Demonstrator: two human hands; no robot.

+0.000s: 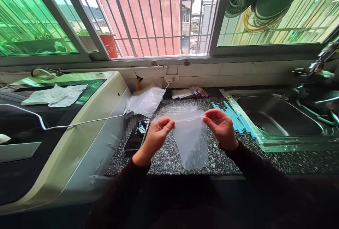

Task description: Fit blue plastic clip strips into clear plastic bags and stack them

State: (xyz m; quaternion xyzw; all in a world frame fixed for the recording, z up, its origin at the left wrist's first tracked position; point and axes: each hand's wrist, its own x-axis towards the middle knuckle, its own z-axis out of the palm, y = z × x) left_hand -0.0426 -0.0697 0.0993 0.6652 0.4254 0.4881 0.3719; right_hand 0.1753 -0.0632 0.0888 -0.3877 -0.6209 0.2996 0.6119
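Observation:
A clear plastic zip bag (191, 144) hangs stretched between my hands above the speckled counter (164, 162). My left hand (159, 133) pinches its upper left corner, and my right hand (220, 126) pinches the upper right corner. The bag looks flat, with its zip strip running between my fingertips. Several light-blue strips (239, 119) lie in a loose pile just beyond my right hand. To the left of my left hand lies a phone (137, 135) with a dark screen.
A stack of clear bags (147, 98) lies at the back left. By the wall are white packets (182, 93) and pink strips (200, 91). A steel sink (280, 116) is at the right; a stove (106, 105) with a white cloth (54, 95) and cable stands at the left.

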